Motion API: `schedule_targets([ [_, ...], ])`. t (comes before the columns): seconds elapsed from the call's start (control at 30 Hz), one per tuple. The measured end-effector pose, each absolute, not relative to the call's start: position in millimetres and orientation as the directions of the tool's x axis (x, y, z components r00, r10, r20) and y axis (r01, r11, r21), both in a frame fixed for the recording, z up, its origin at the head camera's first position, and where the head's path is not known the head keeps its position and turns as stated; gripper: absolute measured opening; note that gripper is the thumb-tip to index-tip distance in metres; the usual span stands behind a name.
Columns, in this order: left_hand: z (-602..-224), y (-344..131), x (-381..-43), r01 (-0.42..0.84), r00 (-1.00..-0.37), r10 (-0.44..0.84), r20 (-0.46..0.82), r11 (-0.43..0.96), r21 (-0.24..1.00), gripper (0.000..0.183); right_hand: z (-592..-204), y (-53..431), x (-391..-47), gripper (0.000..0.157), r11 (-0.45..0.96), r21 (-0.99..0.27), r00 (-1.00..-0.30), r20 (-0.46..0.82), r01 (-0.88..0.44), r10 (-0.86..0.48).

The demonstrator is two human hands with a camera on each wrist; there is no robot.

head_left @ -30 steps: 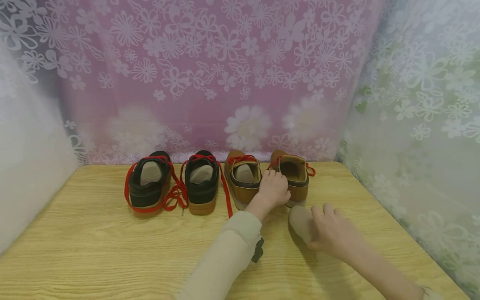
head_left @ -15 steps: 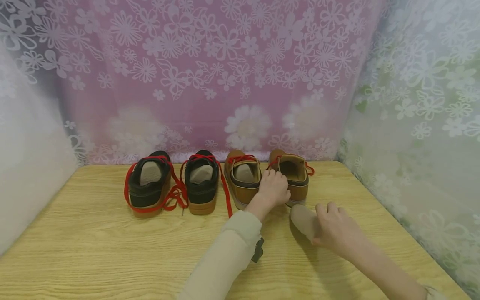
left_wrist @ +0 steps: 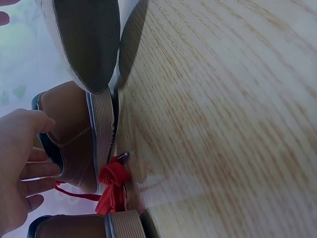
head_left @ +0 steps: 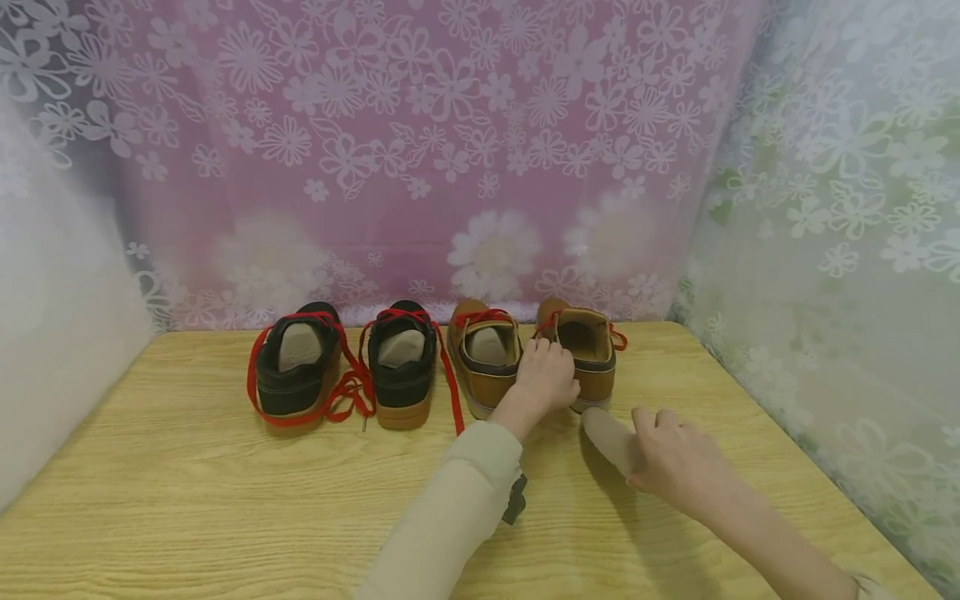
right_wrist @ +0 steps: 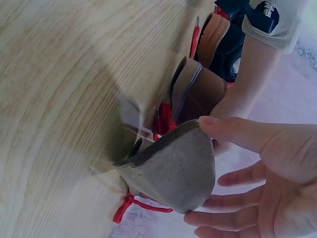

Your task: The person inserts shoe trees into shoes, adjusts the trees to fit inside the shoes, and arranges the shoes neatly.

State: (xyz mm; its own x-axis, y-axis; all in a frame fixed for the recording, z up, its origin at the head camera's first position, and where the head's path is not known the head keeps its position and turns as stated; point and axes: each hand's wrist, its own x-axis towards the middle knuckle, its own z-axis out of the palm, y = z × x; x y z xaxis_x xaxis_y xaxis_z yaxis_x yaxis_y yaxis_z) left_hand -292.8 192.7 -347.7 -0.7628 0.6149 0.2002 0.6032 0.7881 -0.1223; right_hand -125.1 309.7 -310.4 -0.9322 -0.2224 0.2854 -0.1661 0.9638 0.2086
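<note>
Two brown shoes with red laces stand at the back of the wooden table [head_left: 187, 483]. My left hand [head_left: 549, 371] grips the heel collar of the right brown shoe [head_left: 592, 358], fingers curled over its rim; the left wrist view shows this hand [left_wrist: 22, 166] at the brown heel [left_wrist: 74, 134]. The shoe's opening looks empty. Just behind that heel, my right hand [head_left: 663, 450] pinches a grey-beige insole [head_left: 609, 437], its tip pointing at the shoe. In the right wrist view the thumb lies on the insole [right_wrist: 173, 171] and the fingers [right_wrist: 237, 177] beneath.
The left brown shoe [head_left: 486, 354] and two black shoes [head_left: 296, 371] [head_left: 402, 362] each hold an insole. Loose red laces [head_left: 352, 387] trail on the table between them. Flowered curtains [head_left: 450, 150] close the back and both sides.
My right hand has shifted slightly right and forward, bringing the insole's tip a little closer to the right brown shoe's heel. The left hand has stayed on the shoe.
</note>
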Motion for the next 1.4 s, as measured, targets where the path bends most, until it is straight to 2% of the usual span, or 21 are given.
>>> schedule_targets([
  [0.23,-347.7,192.5,-293.2,0.603,-0.765,0.614,0.196,0.789,-0.116,0.041,-313.6,312.6,-126.5,0.068,0.977,0.133,-0.953,0.232,-0.169,-0.197],
  [0.47,-348.6,192.1,-292.2,0.608,-0.755,0.619,0.216,0.785,-0.120,0.040,-314.9,312.1,-126.1,0.059,0.987,0.033,-0.976,0.146,-0.156,-0.159],
  [0.83,-347.4,190.9,-292.6,0.604,-0.762,0.613,0.209,0.789,-0.112,0.039,-314.4,312.1,-125.8,0.057,0.967,0.168,-0.937,0.259,-0.193,-0.233],
  [1.17,-347.2,190.6,-291.3,0.603,-0.758,0.613,0.223,0.789,-0.119,0.040,-318.4,315.6,-132.4,0.064,0.915,0.221,-0.816,0.418,-0.336,-0.400],
  [1.4,-347.6,190.2,-290.5,0.605,-0.753,0.614,0.237,0.787,-0.116,0.038,-316.6,315.0,-130.5,0.065,0.923,0.220,-0.845,0.377,-0.316,-0.379],
])
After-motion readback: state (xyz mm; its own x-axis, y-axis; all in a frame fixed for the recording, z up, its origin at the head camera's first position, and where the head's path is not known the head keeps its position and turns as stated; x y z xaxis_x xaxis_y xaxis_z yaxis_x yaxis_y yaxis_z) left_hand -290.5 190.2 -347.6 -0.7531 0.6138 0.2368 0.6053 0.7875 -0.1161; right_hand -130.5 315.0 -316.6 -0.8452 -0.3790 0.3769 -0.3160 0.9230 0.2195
